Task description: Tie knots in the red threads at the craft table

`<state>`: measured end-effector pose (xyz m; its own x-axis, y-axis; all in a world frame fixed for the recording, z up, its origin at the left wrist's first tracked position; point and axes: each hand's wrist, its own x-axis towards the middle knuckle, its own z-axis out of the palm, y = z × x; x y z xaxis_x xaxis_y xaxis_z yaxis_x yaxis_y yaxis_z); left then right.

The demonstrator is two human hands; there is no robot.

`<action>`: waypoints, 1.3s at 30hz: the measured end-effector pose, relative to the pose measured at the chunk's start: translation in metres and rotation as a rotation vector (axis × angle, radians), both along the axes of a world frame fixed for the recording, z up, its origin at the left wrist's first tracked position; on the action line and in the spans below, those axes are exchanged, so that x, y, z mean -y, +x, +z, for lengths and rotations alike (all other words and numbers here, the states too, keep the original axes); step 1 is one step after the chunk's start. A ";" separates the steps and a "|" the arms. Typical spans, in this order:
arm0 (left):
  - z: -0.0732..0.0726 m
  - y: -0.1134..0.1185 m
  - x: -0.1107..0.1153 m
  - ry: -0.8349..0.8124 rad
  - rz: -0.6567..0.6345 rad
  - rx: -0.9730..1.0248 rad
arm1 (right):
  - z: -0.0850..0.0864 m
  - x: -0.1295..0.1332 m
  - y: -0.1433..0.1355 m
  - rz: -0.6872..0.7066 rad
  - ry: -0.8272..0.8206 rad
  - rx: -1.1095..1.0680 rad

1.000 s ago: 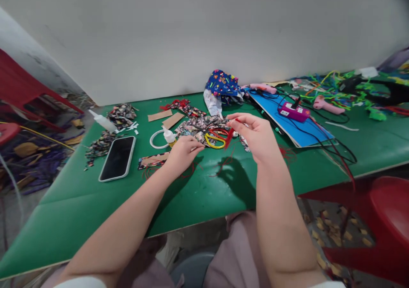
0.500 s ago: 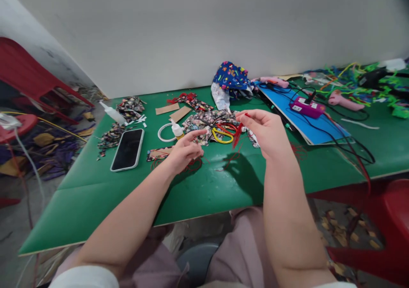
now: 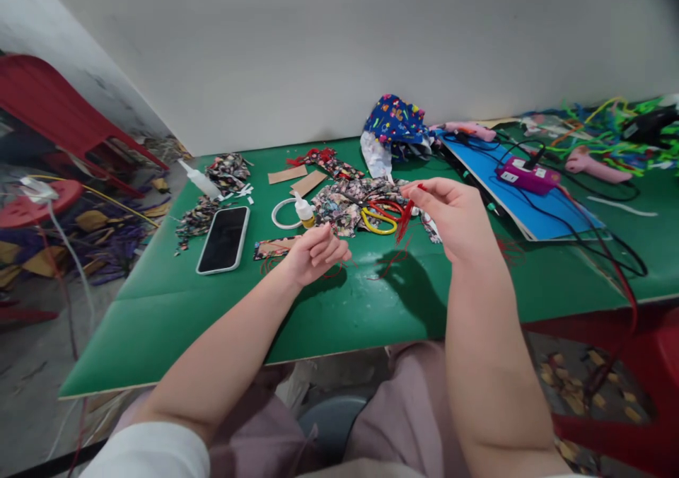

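Note:
Pinched in my right hand (image 3: 450, 213) is a bundle of red threads (image 3: 404, 222), which hangs down over the green table. My left hand (image 3: 318, 253) has its fingers curled in above loose red threads; what it holds, if anything, is too small to make out. Between and beyond the hands lie scissors (image 3: 379, 229) with yellow and red handles, on crumpled floral fabric (image 3: 337, 209). A small glue bottle (image 3: 304, 211) stands beside a white ring (image 3: 276, 214). A floral strip with card (image 3: 273, 247) lies left of my left hand.
A phone (image 3: 223, 240) and a white squeeze bottle (image 3: 201, 181) lie on the left of the green table (image 3: 175, 322). Behind are brown cards (image 3: 287, 175) and a blue patterned cloth (image 3: 395, 124). At the right, a blue folder (image 3: 552, 213) carries a purple box (image 3: 527, 175) and cables.
The fingers of my left hand have curled inward from a stretched pose. My right hand still holds the red threads. The whole view has shifted slightly.

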<state>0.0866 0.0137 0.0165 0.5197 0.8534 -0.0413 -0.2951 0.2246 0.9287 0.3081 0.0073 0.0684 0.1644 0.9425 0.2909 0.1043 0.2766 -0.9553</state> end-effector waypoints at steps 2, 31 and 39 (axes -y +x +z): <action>-0.004 0.002 -0.001 -0.005 0.011 -0.009 | 0.000 0.000 -0.003 0.011 -0.012 -0.003; 0.009 -0.009 0.042 0.847 0.178 -1.192 | 0.000 0.000 -0.017 0.105 -0.021 0.041; 0.039 0.017 0.012 0.333 0.210 -0.379 | -0.008 0.001 -0.054 0.201 0.100 0.257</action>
<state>0.1032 0.0015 0.0550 0.3379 0.9361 0.0981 0.0669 -0.1278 0.9895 0.2545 0.0066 0.0608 -0.1120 0.9134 0.3914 0.2718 0.4070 -0.8720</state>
